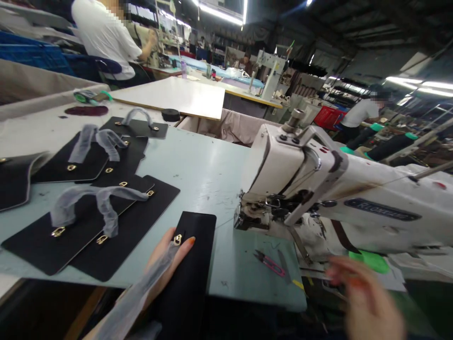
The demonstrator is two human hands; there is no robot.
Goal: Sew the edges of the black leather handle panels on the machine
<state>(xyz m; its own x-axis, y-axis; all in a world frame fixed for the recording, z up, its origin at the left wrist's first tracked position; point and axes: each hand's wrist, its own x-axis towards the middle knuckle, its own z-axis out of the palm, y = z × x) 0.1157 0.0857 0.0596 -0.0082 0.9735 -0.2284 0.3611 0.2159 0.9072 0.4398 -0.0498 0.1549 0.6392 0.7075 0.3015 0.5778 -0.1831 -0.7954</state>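
Down low, left hand (166,264) grips black panel (198,245); right hand (368,307) blurred (grip unclear), sewing machine nameplate (382,209) unreadable.

Black gold-ringed panel (196,255) across table (201,165) edge
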